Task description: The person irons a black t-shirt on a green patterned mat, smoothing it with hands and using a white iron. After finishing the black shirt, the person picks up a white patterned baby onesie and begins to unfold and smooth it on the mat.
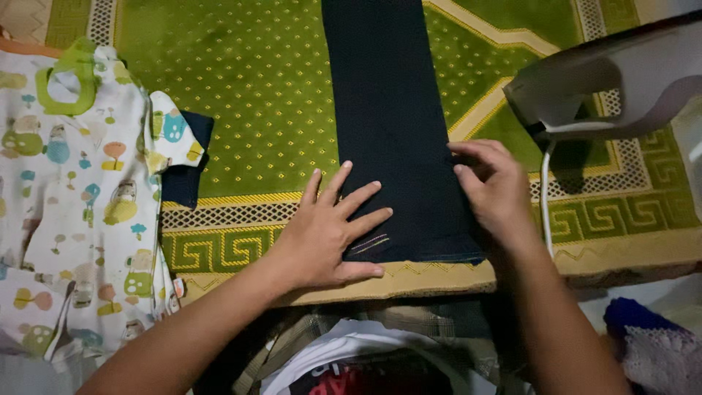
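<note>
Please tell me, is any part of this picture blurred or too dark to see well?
Head view: the iron at upper right is blurred and pale; the dark cloth shows almost no folds or detail; both hands, left and right, are sharp; the bottom edge near the person's body lies in deep shadow.

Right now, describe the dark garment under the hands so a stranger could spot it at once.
Start from the green patterned mat with gold borders. Down its middle runs a long, narrow navy cloth garment, its near hem pressed flat by the left hand and the right hand. Unlike the printed white children's garment at the left, it is plain dark, with small coloured stitch lines near the hem.
</note>
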